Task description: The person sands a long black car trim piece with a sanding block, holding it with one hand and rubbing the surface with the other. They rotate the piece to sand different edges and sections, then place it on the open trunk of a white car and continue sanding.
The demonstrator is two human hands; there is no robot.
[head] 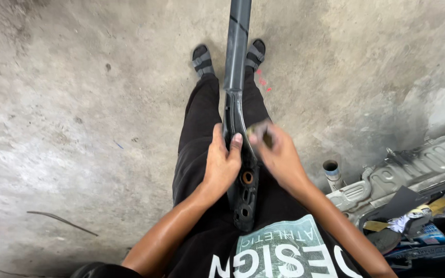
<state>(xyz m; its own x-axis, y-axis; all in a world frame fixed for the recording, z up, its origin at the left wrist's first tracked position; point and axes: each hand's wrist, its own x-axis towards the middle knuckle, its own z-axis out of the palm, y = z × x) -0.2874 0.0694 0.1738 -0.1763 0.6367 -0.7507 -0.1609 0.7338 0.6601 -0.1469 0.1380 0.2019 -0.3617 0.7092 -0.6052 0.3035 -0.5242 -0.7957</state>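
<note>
Two bare hands: the left hand [221, 163] and the right hand [276, 152]. Between their fingers runs one long dark grey metal bar [236, 62] with a holed bracket end. Under the right fingertips sits one small brownish pad [258, 131]. Beyond the fingers, two grey strapped sandals [202, 59]. Right of the right fingers stands one short grey tube [331, 173] and one silvery pressed-metal panel [418, 167].

Bare concrete floor [68, 103] lies open left; metal clutter [418, 164] crowds right.
</note>
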